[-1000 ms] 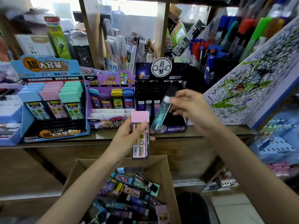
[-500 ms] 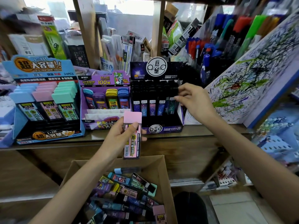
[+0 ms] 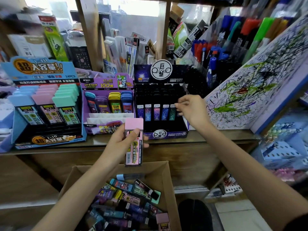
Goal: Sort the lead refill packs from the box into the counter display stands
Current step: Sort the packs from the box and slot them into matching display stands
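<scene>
1. Cut off by the bottom edge: near side of cardboard box (image 3: 160, 178); lower packs inside blurred.
2. Hidden under thumb of left hand (image 3: 121, 144): part of pink pack (image 3: 133, 155) label.
3. Unclear whether right hand (image 3: 193, 112) fingertips pinch anything at black stand (image 3: 143, 72).

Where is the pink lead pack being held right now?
Head view, centre: the left hand grips the pink pack, cap up, above the cardboard box, in front of the purple stand and black stand.
</scene>
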Motion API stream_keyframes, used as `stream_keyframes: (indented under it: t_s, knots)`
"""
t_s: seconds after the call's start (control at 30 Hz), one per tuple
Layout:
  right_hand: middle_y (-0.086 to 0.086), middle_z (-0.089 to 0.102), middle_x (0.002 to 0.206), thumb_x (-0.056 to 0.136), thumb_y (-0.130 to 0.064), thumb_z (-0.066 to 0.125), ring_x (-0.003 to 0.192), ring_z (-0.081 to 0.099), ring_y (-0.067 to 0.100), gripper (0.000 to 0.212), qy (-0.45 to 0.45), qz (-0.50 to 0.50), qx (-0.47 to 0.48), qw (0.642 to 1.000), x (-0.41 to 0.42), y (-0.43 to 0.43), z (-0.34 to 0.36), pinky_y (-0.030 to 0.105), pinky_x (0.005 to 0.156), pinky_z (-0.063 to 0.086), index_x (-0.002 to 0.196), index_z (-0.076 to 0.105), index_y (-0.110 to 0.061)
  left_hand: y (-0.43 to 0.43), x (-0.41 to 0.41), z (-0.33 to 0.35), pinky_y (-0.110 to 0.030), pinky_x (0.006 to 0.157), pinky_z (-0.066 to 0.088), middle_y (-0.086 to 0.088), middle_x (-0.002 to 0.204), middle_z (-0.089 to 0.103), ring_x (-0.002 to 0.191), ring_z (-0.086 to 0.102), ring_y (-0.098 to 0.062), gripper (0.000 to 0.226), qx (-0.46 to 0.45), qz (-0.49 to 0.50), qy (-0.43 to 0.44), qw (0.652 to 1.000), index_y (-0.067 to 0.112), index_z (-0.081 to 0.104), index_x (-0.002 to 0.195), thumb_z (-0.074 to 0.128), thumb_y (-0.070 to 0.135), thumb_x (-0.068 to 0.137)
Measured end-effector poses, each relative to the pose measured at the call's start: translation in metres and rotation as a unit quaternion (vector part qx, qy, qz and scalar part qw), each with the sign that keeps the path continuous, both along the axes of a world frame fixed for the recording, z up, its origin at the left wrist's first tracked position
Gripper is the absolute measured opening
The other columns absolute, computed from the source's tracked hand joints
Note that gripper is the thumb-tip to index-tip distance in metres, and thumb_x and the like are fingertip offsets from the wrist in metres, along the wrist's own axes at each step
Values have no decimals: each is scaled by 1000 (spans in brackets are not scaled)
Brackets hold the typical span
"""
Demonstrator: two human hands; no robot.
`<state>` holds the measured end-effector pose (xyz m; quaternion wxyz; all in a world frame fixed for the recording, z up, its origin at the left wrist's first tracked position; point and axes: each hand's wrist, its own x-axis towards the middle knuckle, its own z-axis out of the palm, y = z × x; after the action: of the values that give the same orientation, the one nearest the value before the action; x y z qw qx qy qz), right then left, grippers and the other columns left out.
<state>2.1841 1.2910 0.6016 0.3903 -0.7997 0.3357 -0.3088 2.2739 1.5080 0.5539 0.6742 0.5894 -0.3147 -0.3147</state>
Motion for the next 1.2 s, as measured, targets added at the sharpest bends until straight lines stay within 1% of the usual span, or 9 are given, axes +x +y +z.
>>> stream_keyframes:
  t_s: [0.2, 0.4, 0.5, 0.63, 0.77, 0.87, 1.03, 1.13, 1.2]
  knots:
    - [3, 67, 77, 90, -27, 61, 72, 65, 18, 16, 96, -43, -144, 984, -15, 22, 12, 38, 73, 55, 88, 66, -13, 9, 8, 1, -23, 62, 55, -8, 92, 74, 79, 72, -25, 33, -9, 8, -1, 1000, 18, 55, 115, 52, 32, 85]
    - [-4, 70, 88, 87, -34, 62, 84, 66, 9, 6, 18, 201, 45, 978, 1, 84, 23, 29, 72, 55, 88, 66, -29, 25, 24, 3, -23, 59, 55, -8, 86, 74, 74, 72, -24, 29, -8, 32, 11, 999, 8, 53, 116, 51, 25, 92]
    - [-3, 66, 95, 87, -35, 62, 88, 62, 9, 20, 34, 249, 56, 966, 28, 110, 17, 27, 73, 50, 101, 65, -22, 38, 27, 7, -18, 64, 53, 0, 89, 74, 79, 72, -17, 34, 1, 35, -34, 999, 22, 55, 113, 54, 37, 83]
    - [-7, 65, 76, 88, -25, 63, 64, 56, -1, 5, 38, 314, 69, 946, 55, 135, 19, 20, 60, 47, 84, 66, -26, 60, 37, 14, -10, 69, 48, 7, 101, 71, 93, 65, -2, 27, 5, 64, -70, 995, 26, 54, 118, 51, 24, 91]
    - [-1, 66, 73, 88, -21, 64, 59, 56, 4, 8, 35, 349, 42, 935, 81, 158, 29, 23, 56, 49, 88, 70, -15, 92, 53, 27, -21, 82, 49, -4, 108, 65, 99, 62, -12, 26, 12, 98, -111, 989, 17, 54, 117, 51, 21, 92]
    - [-1, 67, 75, 88, -19, 64, 58, 57, 3, 9, 4, 347, 35, 937, 106, 172, 42, 20, 54, 49, 92, 70, -13, 127, 78, 36, -14, 77, 49, 3, 104, 64, 94, 61, -5, 30, 30, 170, -174, 969, 23, 55, 109, 57, 36, 82]
    - [-4, 65, 73, 87, -17, 65, 52, 56, -4, 10, -62, 306, 2, 950, 154, 191, 59, 20, 54, 47, 92, 69, -10, 184, 130, 23, -27, 85, 43, -5, 113, 59, 104, 56, -17, 28, 146, 284, -296, 900, 15, 59, 111, 67, 14, 84]
    - [-2, 64, 75, 87, -15, 65, 67, 59, 10, 12, -72, 297, -41, 951, 182, 204, 61, 35, 70, 52, 90, 70, -4, 200, 149, 8, -28, 89, 40, -13, 116, 57, 110, 54, -25, 34, 217, 270, -415, 841, 3, 60, 114, 70, 8, 82]
    - [-3, 65, 78, 87, -18, 64, 73, 58, 12, 16, -59, 297, -98, 948, 194, 211, 60, 30, 74, 46, 92, 71, -4, 205, 155, -1, -33, 93, 45, -13, 124, 54, 117, 51, -26, 39, 243, 241, -422, 840, 2, 58, 120, 68, 10, 84]
